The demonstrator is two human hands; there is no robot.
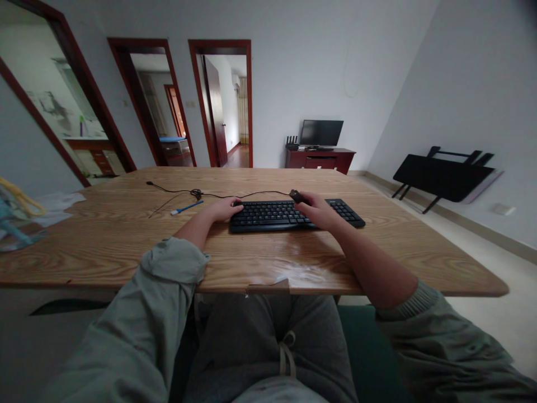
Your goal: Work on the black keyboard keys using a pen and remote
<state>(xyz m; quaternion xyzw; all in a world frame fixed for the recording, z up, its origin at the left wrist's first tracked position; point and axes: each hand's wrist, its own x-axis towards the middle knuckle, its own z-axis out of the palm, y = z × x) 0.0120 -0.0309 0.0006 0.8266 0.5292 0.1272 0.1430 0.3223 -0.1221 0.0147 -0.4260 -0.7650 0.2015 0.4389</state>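
Observation:
A black keyboard lies on the wooden table in front of me. My left hand grips the keyboard's left end, fingers curled over its edge. My right hand rests on the keys right of the middle, and its fingers pinch a small dark object at the keyboard's far edge. A thin black cable runs left from that spot across the table.
A blue-and-white pen-like item lies left of my left hand. Papers and a basket sit at the table's left end. A folded black table leans on the right wall; a monitor stands on a cabinet beyond.

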